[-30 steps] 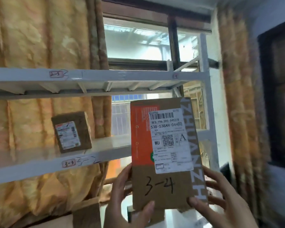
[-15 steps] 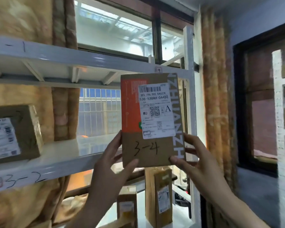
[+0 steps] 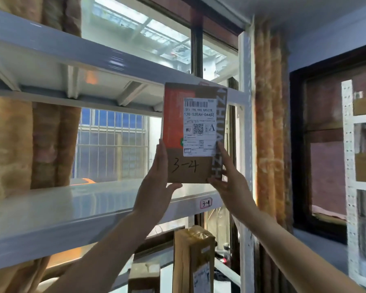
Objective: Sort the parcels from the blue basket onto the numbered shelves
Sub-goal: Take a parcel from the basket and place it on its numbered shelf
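A flat brown cardboard parcel point(image 3: 190, 170) with an orange panel, a white shipping label and "3-4" handwritten on it stands upright above the right end of the white shelf point(image 3: 72, 210). My left hand point(image 3: 156, 182) holds its lower left edge, thumb under the bottom corner. My right hand point(image 3: 228, 178) holds its lower right edge with fingers along the side. A small tag reading "3-4" point(image 3: 205, 203) sits on the shelf's front rail just below the parcel. The blue basket is out of view.
Another white shelf point(image 3: 93, 60) runs overhead. The rack's white upright post point(image 3: 244, 144) stands right of the parcel. Two brown parcels point(image 3: 193, 259) stand on the lower level. A second white rack point(image 3: 351, 166) with boxes is at far right. Curtains and windows lie behind.
Both hands have carried the parcel forward and to the right, up to the shelf's right end by the 3-4 tag. The parcel on the left has left the view.
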A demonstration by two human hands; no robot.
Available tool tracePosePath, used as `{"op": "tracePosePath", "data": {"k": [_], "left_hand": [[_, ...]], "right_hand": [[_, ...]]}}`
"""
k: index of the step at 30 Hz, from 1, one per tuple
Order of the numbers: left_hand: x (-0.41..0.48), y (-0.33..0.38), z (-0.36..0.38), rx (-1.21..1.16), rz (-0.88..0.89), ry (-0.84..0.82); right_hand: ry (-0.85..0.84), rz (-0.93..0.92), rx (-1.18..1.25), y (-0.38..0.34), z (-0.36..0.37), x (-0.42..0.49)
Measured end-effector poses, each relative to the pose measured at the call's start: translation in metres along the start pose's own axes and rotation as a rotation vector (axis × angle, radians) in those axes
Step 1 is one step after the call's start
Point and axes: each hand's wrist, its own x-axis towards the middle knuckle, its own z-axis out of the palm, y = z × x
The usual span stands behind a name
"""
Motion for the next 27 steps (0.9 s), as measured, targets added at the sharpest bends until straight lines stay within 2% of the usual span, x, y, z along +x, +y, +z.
{"op": "tracePosePath", "data": {"k": [4, 7, 10, 15, 19, 27], "left_hand": [[0.02, -0.022, 0.026, 0.133, 0.015, -0.061], [0.036, -0.035, 0.052, 0.274, 0.007, -0.068], [0.049, -0.043, 0.078, 0.307, -0.006, -0.089], [0.056, -0.057, 0.107, 0.255, -0.072, -0.128], [0.048, -0.067, 0.118, 0.204, -0.128, -0.144], [0.043, -0.071, 0.119, 0.199, -0.138, -0.164]], "right_hand": [[-0.112, 0.017, 0.171, 0.031, 0.002, 0.019], [-0.091, 0.065, 0.244, 0.058, 0.008, 0.033], [-0.07, 0.111, 0.275, 0.085, 0.012, 0.046], [-0.189, 0.057, 0.091, 0.127, 0.018, 0.062], [-0.251, 0.035, 0.099, 0.153, 0.031, 0.07], [-0.246, -0.021, 0.032, 0.186, 0.046, 0.067]]}}
